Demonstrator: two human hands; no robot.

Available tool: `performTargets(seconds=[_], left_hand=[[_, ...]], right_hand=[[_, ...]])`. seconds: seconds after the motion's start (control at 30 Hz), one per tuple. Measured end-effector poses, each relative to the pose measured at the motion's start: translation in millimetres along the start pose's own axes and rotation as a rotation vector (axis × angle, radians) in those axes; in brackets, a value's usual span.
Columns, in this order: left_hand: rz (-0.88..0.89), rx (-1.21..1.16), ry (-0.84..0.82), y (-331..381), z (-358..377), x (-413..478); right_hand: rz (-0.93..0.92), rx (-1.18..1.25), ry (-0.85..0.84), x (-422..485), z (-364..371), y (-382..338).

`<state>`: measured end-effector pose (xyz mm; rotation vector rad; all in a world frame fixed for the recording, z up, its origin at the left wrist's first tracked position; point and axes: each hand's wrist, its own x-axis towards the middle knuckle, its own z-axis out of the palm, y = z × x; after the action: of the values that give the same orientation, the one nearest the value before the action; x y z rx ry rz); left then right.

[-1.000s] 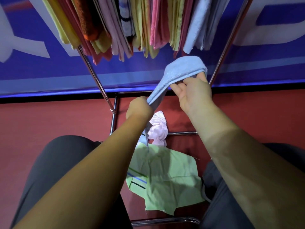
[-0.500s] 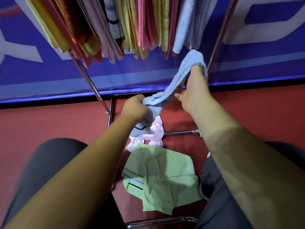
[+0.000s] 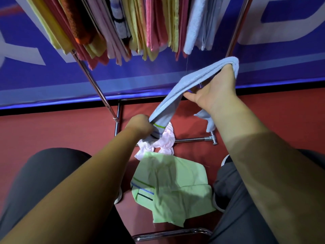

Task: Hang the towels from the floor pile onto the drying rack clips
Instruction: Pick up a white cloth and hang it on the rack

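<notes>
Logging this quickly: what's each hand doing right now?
Left hand: grips the blue towel's lower end.
Right hand: holds the blue towel's upper fold, fingers covered.

Your left hand (image 3: 139,126) is low, fisted round one end of the blue towel (image 3: 193,81), with the bare forearm stretched forward. Your right hand (image 3: 217,92) sits higher and further out, its fingers hooked inside the towel's fold, thumb pointing left.

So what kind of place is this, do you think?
Probably a hall or studio corner set up for drying laundry: a chrome drying rack crowded with hanging towels, a red floor, and a large blue printed banner behind it.
</notes>
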<state>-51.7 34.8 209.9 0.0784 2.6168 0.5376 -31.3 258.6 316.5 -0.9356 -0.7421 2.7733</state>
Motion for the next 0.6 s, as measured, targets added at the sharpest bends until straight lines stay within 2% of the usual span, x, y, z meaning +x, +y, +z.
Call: performTargets(seconds=[0.17, 0.3, 0.4, 0.6], left_hand=[[0.018, 0.004, 0.022, -10, 3, 5], [-0.008, 0.125, -0.030, -14, 6, 5], [-0.002, 0.224, -0.009, -15, 7, 4], [0.036, 0.116, 0.014, -17, 10, 5]], right_hand=[[0.007, 0.065, -0.018, -2, 0, -1], [-0.001, 0.101, -0.014, -6, 1, -1], [-0.005, 0.136, -0.007, -5, 1, -1], [0.001, 0.191, -0.005, -8, -2, -1]])
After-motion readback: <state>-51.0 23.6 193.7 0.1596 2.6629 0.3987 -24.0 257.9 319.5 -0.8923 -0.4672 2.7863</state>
